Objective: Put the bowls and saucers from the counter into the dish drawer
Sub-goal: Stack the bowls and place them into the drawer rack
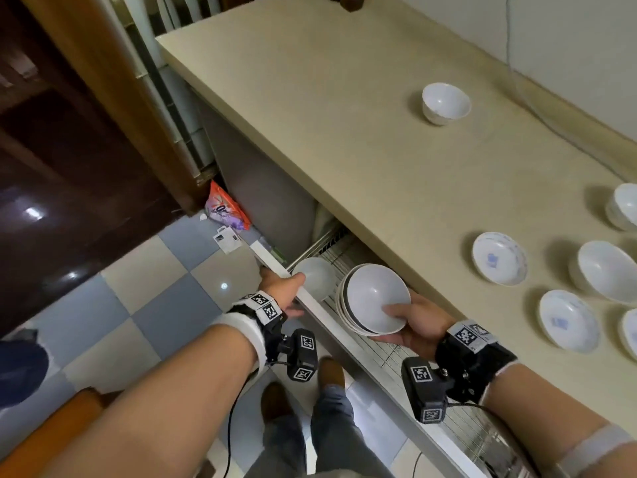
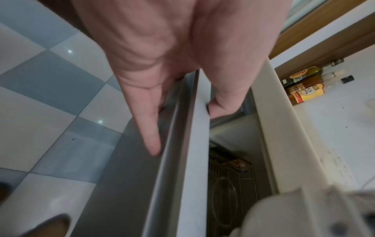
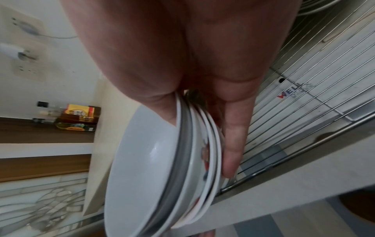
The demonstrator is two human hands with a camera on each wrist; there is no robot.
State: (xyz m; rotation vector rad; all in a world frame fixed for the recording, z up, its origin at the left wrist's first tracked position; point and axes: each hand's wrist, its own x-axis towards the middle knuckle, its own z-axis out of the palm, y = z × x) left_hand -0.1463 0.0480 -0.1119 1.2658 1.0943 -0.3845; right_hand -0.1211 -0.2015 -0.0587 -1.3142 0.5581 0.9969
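1. Checkered tile floor [image 1: 144,305], pale grey and cream and glossy with light spots, lies nearest, with two brown shoes [image 1: 300,388] on it.
2. Above it the right hand [image 1: 418,327] pinches a stack of bowls [image 1: 370,300], thumb inside the top rim and fingers [image 3: 233,144] flat under the lowest one; the stack is tilted over the open dish drawer [image 1: 348,343]. They are smooth white ceramic, and one lower bowl shows red and blue painted marks.
3. The drawer has a white front edge, a grey metal handle strip and a thin wire rack [image 3: 304,89] over a white tray printed with red letters "WEL"; the rest is unreadable.
4. The left hand [image 1: 286,288] grips the drawer front, thumb inside and fingers [image 2: 150,128] along the outer strip.
5. A single white bowl [image 1: 315,281] already sits in the rack, just beyond that hand.
6. The beige matte counter [image 1: 344,132] carries two blue-patterned saucers [image 1: 499,258], several bowls at the right edge and one lone bowl [image 1: 446,103] farther back.
7. An orange and purple packet [image 1: 225,210] lies on the floor by the cabinet.
8. Bottles [image 2: 308,86] stand at the counter's far end; labels are too blurred to read.
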